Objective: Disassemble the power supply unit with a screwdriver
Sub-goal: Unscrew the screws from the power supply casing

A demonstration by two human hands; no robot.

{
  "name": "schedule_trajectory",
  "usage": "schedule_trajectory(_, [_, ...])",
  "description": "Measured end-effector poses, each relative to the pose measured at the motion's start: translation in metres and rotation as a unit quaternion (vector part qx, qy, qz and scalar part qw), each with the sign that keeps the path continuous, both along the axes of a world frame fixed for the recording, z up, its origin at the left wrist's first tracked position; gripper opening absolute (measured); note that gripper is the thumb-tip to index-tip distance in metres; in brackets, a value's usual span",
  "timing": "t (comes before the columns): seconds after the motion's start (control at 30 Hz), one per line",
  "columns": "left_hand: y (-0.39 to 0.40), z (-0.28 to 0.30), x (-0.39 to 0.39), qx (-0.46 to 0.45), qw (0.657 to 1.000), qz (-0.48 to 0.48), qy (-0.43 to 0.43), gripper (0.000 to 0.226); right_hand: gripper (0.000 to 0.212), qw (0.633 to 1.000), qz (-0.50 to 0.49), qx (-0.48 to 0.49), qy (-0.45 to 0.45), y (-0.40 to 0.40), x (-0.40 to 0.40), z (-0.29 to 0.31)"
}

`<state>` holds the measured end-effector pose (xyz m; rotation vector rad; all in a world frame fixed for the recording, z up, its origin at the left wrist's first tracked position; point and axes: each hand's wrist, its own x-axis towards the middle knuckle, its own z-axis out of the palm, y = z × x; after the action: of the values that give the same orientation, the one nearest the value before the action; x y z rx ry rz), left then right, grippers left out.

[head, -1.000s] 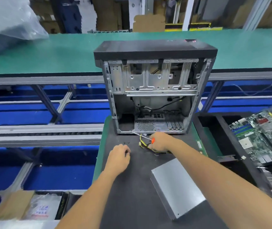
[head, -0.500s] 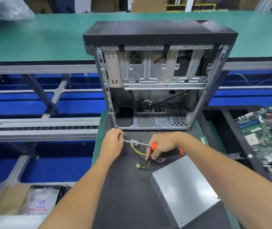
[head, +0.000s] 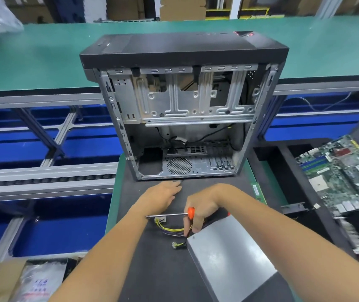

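Shelving and stacked cardboard fill the room far beyond the hands, behind one long green bench [head: 43, 53]; blue panels and grey rails run under it, off to the left of the left hand. One dark work mat [head: 156, 269] lies beneath both hands. One open computer case [head: 185, 105] stands on it just past the fingertips, its stripped metal bays facing the person. One grey power supply unit [head: 228, 262] lies flat on the mat directly under the right forearm, which covers its far corner; its near edge is cut off by the frame. One green circuit board [head: 340, 175] sits well to the right of the right hand, partly cut off. One clear plastic bag [head: 36, 282] lies low beside the left forearm.

Left hand [head: 163, 198] rests on the mat with fingers straight, reaching toward the case. Right hand [head: 202, 209] grips one screwdriver [head: 170, 215] by its orange handle, shaft pointing across toward the left wrist. One bundle of yellow and black cables [head: 170, 229] trails from the unit just below that hand, ending in two small connectors; whether the fingers touch the wires is hard to tell.
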<state>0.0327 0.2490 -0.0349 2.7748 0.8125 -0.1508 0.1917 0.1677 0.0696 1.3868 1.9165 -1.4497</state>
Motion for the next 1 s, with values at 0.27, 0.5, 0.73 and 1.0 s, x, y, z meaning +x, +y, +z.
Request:
schedule_trajectory(0.27, [0.004,0.005,-0.004,0.004,0.999,0.035,0.000,0.022,0.030,1.000,-0.017,-0.014,0.015,0.001,0.002,-0.003])
schedule_trajectory(0.5, [0.001,0.010,-0.026,-0.049,0.994,0.099,0.012,0.014,0.029,1.000,-0.016,-0.015,0.021,-0.001,0.002,-0.003])
schedule_trajectory(0.73, [-0.001,0.021,-0.024,-0.018,0.996,0.087,0.002,0.017,0.029,0.999,-0.025,-0.017,0.028,-0.003,0.003,-0.003])
schedule_trajectory(1.0, [0.015,0.010,0.019,0.030,0.996,-0.010,0.080,0.056,0.029,1.000,0.004,0.003,0.026,-0.001,0.008,-0.003])
